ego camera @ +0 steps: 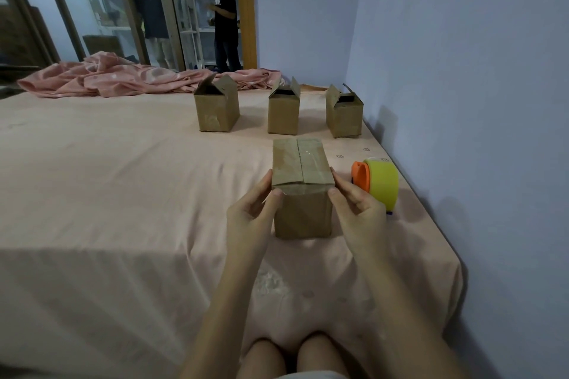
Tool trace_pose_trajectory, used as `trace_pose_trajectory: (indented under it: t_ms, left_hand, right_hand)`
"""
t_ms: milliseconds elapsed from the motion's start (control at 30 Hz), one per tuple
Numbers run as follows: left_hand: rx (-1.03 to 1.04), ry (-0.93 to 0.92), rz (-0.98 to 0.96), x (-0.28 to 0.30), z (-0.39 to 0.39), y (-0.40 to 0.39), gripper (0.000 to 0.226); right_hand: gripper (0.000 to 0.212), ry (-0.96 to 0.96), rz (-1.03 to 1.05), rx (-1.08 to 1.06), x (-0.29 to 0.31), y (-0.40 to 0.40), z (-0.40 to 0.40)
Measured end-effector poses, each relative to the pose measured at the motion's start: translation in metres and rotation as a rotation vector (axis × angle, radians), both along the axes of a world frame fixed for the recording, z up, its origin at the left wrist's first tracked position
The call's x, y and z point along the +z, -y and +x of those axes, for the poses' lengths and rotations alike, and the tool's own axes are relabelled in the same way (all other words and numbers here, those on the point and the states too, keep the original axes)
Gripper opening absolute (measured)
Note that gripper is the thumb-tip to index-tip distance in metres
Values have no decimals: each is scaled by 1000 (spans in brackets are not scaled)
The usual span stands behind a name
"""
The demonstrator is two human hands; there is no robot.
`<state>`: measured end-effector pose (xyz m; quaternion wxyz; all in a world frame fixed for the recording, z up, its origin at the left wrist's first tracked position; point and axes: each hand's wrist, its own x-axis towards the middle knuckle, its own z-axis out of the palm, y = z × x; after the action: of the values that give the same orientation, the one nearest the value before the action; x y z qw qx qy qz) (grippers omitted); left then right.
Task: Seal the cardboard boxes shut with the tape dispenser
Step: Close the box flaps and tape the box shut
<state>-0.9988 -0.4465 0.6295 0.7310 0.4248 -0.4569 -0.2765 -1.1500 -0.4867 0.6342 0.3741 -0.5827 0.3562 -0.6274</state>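
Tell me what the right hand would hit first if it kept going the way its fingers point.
The right hand already touches the near box. Beyond it, the line up and leftward probably meets the middle box; depth is unclear.

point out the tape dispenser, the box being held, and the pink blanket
tape dispenser (pixel 383 184), head view, yellow body
held box (pixel 303 215), head view, front face
pink blanket (pixel 123 78), head view, crumpled middle

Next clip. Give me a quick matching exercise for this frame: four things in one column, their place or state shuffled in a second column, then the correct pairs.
1. near box
2. tape dispenser
3. far left box
4. pink blanket

A. flaps standing open
B. crumpled at the bed's far edge
C. flaps closed, gripped by left hand and right hand
D. lying unheld, right of the hands

Pairs: 1-C, 2-D, 3-A, 4-B
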Motion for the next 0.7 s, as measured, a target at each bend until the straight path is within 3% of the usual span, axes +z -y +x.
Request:
trace_pose_trajectory:
  t_ms: [233,433,700]
  left_hand:
    - [61,-8,2,4,-5,6,32]
    - [-16,-41,14,-3,-6,0,35]
    - [-118,107,46,-11,0,-7,53]
  right_hand:
    - [31,50,3,-18,2,1,1]
    - [32,23,1,52,-4,-4,0]
    - [42,-116,-23,58,-17,-6,4]
